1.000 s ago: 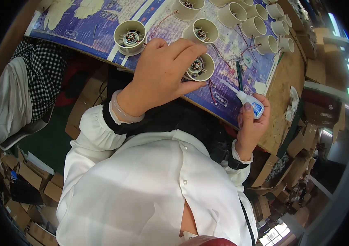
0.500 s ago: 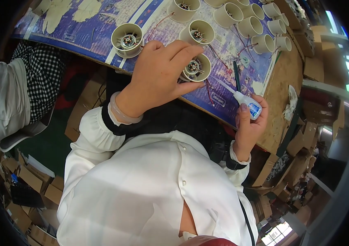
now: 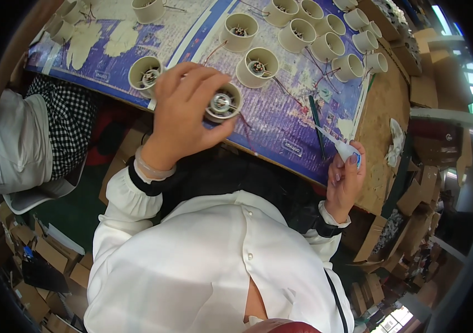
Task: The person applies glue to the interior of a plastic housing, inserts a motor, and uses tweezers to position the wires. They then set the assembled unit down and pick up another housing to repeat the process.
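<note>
My left hand [image 3: 181, 114] curls round a short cream plastic cylinder [image 3: 237, 99] near the table's front edge. Inside that cylinder a small round silvery motor [image 3: 222, 103] shows, and dark red wires trail from its right side. In my right hand [image 3: 342, 187] is a small white bottle [image 3: 345, 149] with a thin nozzle, which looks like a glue bottle. Its tip points up and left over a dark slim stick [image 3: 316, 125] lying on the table. Just left of my left fingers stands another cream cylinder [image 3: 138, 69], partly covered by them.
Several similar cream cylinders with wires, one of them nearby [image 3: 257, 67], stand farther back and right on the blue printed table cover [image 3: 272, 119]. A crumpled white cloth [image 3: 395, 143] lies on the right edge. At left sits another person in checkered clothing [image 3: 73, 119].
My left hand has slid the cylinder leftward, toward the one beside it. My right hand has turned the bottle slightly, and the whole view has shifted a little.
</note>
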Demonstrator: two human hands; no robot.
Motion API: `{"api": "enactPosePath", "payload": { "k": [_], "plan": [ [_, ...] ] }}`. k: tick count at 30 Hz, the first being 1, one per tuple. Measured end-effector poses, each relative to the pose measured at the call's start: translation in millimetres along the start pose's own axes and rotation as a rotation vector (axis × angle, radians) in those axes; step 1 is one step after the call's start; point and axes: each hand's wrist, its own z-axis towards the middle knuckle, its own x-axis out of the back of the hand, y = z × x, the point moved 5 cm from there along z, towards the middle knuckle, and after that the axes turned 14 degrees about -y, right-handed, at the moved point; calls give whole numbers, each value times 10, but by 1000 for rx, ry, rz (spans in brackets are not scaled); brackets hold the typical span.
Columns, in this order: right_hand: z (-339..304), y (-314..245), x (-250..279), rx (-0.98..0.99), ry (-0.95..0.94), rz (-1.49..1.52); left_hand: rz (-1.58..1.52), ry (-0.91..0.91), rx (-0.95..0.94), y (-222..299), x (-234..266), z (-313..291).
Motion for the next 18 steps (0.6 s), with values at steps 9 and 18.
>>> {"api": "enactPosePath", "payload": {
  "k": [9,18],
  "plan": [
    [89,3,-85,26,-38,16,214,63,87,-422,260,64],
    [53,9,-93,35,-51,93,147,-154,-117,61,-159,640]
  ]
}}
